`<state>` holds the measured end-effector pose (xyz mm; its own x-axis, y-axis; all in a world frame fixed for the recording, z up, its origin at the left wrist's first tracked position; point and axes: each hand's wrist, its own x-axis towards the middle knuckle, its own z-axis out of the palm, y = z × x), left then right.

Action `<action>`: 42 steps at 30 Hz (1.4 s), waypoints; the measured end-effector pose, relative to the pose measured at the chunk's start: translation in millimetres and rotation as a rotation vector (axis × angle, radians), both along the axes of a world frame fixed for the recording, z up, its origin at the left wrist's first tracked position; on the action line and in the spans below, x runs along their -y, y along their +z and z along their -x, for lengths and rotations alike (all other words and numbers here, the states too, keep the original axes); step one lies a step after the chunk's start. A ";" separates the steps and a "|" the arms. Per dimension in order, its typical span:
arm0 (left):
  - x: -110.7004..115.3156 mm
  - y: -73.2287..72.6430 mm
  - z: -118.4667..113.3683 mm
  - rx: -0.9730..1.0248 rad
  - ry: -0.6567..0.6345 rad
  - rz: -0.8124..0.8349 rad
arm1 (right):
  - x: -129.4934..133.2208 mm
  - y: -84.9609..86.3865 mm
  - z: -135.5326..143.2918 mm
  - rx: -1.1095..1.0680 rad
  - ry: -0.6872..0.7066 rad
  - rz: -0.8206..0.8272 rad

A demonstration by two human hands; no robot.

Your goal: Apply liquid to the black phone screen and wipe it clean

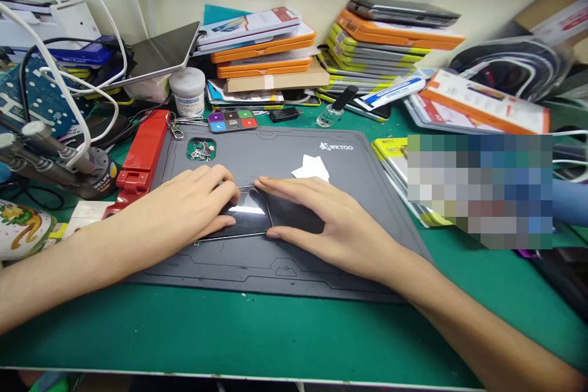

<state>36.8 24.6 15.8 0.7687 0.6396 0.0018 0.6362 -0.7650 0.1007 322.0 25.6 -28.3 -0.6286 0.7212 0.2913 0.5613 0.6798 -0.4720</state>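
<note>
A dark smartphone [252, 218] with a glossy screen lies flat on the grey work mat [340, 278], and light reflects off its glass. My left hand [195, 202] covers its left part, fingers bent over the far side and thumb on the glass. At the right end, my right hand [340, 220] spans the phone, with fingertips at the far corner and the thumb at the near corner. The phone's left end is hidden beneath my left hand. A torn white paper piece [313, 168] lies on the mat behind my right hand.
Small metal parts [201, 150] sit in a mat recess. Behind the mat stand a white paste jar [188, 93], a small glass bottle [331, 111] and stacked boxes [266, 49]. A red tool [144, 153] and a grey metal device [87, 165] are at left.
</note>
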 end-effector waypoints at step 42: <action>3.1 -4.2 -5.0 -0.057 -0.062 -0.179 | -4.1 2.1 -4.0 0.063 0.102 -0.304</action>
<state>41.8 21.5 11.6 0.8086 0.5846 0.0665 0.5882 -0.8052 -0.0749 326.1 29.7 -26.2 -0.7169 0.5391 0.4420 0.5044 0.8388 -0.2050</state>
